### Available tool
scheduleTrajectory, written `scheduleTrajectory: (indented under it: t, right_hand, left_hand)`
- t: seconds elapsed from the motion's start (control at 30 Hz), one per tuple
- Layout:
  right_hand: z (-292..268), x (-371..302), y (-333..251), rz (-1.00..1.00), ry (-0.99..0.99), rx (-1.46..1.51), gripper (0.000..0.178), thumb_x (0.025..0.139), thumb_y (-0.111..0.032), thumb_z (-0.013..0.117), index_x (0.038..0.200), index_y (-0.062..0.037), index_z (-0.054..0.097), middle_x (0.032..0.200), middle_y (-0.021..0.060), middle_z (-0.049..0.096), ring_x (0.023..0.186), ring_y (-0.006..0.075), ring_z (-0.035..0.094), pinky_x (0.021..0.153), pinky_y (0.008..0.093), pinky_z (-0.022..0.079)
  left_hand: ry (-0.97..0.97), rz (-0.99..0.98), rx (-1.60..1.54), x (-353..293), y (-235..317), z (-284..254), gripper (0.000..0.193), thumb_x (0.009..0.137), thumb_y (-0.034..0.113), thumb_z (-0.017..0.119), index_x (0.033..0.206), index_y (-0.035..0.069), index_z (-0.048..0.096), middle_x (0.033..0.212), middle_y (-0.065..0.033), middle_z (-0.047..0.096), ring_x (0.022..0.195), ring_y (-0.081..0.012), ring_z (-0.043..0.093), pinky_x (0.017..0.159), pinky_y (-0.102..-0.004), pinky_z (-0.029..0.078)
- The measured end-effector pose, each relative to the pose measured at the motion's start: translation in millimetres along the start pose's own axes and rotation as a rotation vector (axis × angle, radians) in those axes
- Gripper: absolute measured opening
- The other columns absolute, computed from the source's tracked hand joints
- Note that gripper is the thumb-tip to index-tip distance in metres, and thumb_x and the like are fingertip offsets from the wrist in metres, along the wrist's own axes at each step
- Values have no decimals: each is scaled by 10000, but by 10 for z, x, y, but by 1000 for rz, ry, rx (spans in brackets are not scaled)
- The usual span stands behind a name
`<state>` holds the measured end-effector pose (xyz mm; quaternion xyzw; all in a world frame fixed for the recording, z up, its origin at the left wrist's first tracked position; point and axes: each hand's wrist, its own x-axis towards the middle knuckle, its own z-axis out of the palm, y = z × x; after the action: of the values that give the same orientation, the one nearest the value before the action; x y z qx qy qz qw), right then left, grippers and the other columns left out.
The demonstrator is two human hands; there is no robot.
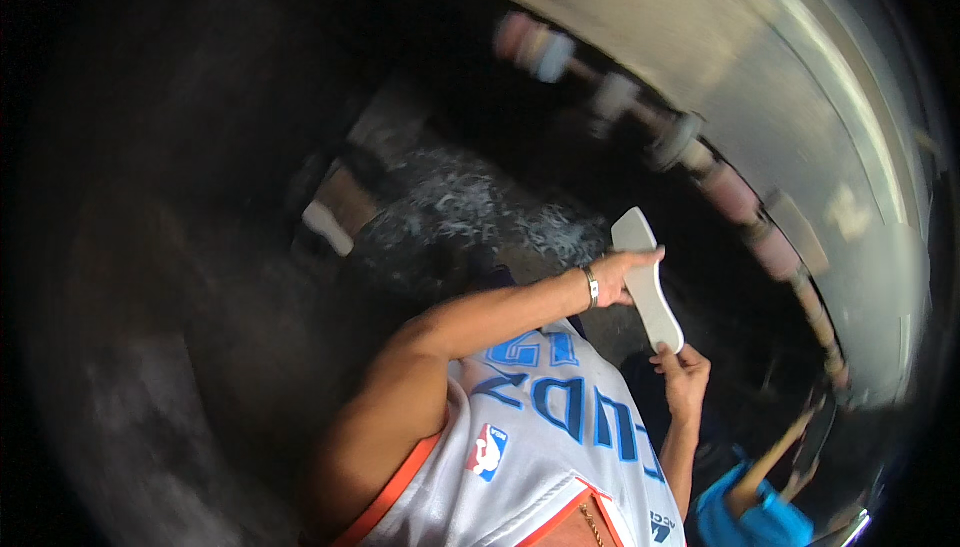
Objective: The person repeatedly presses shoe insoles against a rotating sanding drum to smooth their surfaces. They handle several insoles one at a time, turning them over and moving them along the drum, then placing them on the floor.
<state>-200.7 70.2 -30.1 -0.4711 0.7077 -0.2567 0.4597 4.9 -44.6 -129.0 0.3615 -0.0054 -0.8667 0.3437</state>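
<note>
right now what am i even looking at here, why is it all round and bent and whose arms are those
This is one picture from a wide fisheye camera worn on a person's head, looking down at their own body and hands. The lens bends straight edges and darkens the rim, which is why it looks round.

There is no machine. The person wears a white sleeveless jersey with blue lettering and orange trim. Both bare hands hold a flat white shoe insole: the left hand, with a bracelet on its wrist, grips its middle, and the right hand holds its lower end.

Behind it runs a long row of blurred spools on a pale machine frame. At lower right is another person in a blue top.
</note>
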Motion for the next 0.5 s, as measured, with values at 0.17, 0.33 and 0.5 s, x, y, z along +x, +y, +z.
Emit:
scheduleTrajectory:
  t: [0.17, 0.33, 0.5]
  right_hand:
    - [714, 475, -343, -310, -428, -465, 211, 982, -145, 744, 1073, 40, 789, 778, 165, 726, 672, 101, 624, 627, 312, 510]
    - [1270, 767, -491, -395, -572, -540, 346, 1013, -146, 705, 1321, 12, 725, 996, 219, 790, 842, 178, 751, 784, 329, 584]
    - [1689, 1053, -331, -430, -640, -871, 302, 987, -135, 713, 1255, 2, 749, 1111, 245, 782, 994, 340, 773, 858, 421, 597]
  left_hand:
    - [140, 88, -201, -230, -20, -1140, 500, 814, 340, 909, 1210, 133, 682, 1148, -52, 652, 1101, -241, 617, 1024, -511, 500]
    - [612, 323, -455, -492, 246, -3086, 587, 782, 302, 878, 1248, 35, 643, 1181, -156, 691, 1081, -324, 665, 973, -497, 539]
    - [1093, 458, -227, -1354, 355, -4909, 735, 781, 490, 804, 1329, 25, 648, 1257, -174, 664, 1159, -365, 612, 973, -503, 503]
